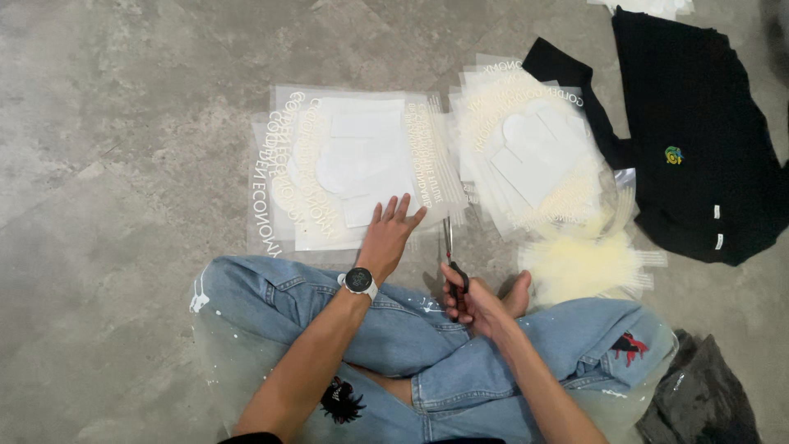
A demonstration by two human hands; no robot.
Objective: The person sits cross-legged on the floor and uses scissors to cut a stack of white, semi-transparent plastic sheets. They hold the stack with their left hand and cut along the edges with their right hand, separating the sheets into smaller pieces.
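I sit cross-legged on the floor in blue jeans. My left hand (388, 234), with a black watch on the wrist, lies flat with fingers spread on the near edge of a pile of clear transfer sheets with white lettering (345, 164). My right hand (470, 302) grips the handles of black scissors (450, 251), blades pointing away between the two piles. A second, fanned pile of similar sheets (530, 152) lies to the right.
A heap of pale yellow cut pieces (583, 263) lies by my right foot. Black garments (699, 140) with a small coloured emblem are spread at the far right. Dark grey cloth (699, 399) sits by my right knee. Clear plastic lies under my legs on the grey floor.
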